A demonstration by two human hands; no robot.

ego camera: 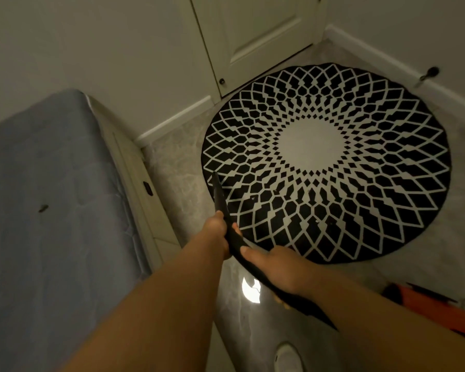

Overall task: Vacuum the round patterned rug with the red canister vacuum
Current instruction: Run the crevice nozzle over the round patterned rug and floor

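A round black-and-white patterned rug (328, 162) lies on the pale marble floor ahead of me. I hold a black vacuum wand (220, 196) with both hands; its narrow tip points at the rug's near-left edge. My left hand (217, 232) grips the wand further forward, fingers curled round it. My right hand (275, 272) grips it lower, nearer my body. A part of the red canister vacuum (424, 304) shows at the lower right, mostly cut off by the frame and my right arm.
A bed with a blue-grey mattress (51, 210) and a cream frame fills the left side. White closet doors (253, 36) stand behind the rug. White baseboards (403, 68) run along the walls, with a door stop (430, 72) at the right. A white shoe (289, 358) shows at the bottom.
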